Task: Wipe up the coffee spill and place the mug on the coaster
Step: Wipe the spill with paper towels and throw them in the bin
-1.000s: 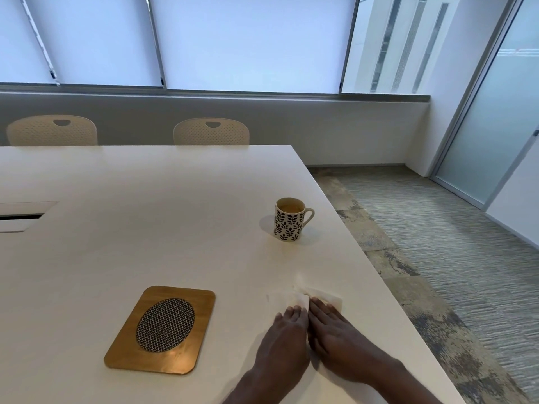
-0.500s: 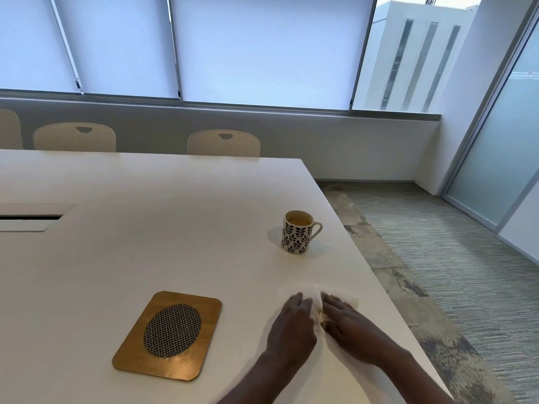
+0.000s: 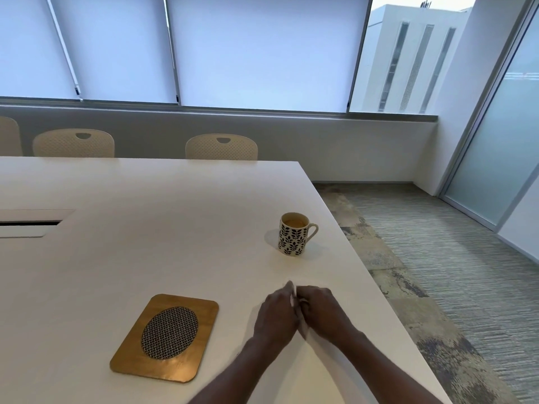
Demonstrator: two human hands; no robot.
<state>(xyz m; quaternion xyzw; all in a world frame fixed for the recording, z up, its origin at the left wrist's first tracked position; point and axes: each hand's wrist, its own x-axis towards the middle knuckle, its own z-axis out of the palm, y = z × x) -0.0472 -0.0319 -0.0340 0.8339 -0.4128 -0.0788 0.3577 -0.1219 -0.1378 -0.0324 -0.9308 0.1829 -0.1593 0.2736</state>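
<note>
A white mug [image 3: 293, 234] with a dark leaf pattern stands upright on the white table [image 3: 151, 217], coffee inside, handle pointing right. A wooden coaster [image 3: 165, 336] with an oval woven insert lies near the front, left of my hands. My left hand [image 3: 275, 314] and my right hand [image 3: 320, 312] are pressed together just in front of the mug, both closed around a bunched white tissue [image 3: 291, 290]; only a small tip of it shows between them. No spill is visible on the table.
The table's right edge [image 3: 376, 290] runs close beside my right hand, with carpet below. Beige chairs [image 3: 221, 147] stand along the far side. A cable hatch [image 3: 29, 225] is set in the table at the left.
The tissue lay flat under my spread fingers; now both hands have closed and gathered it up between them. The view has tilted upward.
</note>
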